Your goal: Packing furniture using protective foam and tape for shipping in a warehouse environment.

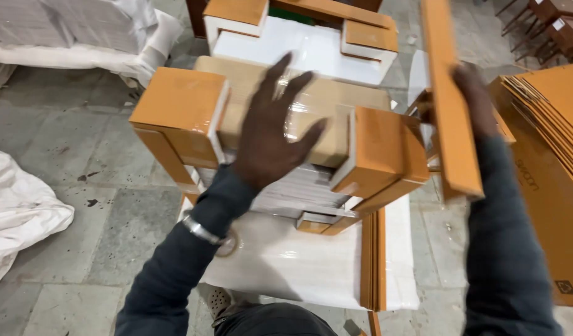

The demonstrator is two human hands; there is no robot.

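Left hand: fingers spread, palm flat on wrapped bundle between orange corner guards. Right hand: closed around upright orange strip, right of bundle.

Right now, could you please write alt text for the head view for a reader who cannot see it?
A person's left hand lies spread over a plastic-wrapped stack of tiles fitted with orange cardboard corner guards, while the right hand holds an upright orange cardboard strip. Flat orange cartons lie stacked at right.

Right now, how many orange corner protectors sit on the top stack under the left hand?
2 clearly: one orange corner protector at its left corner, another at its right. Others may be hidden.
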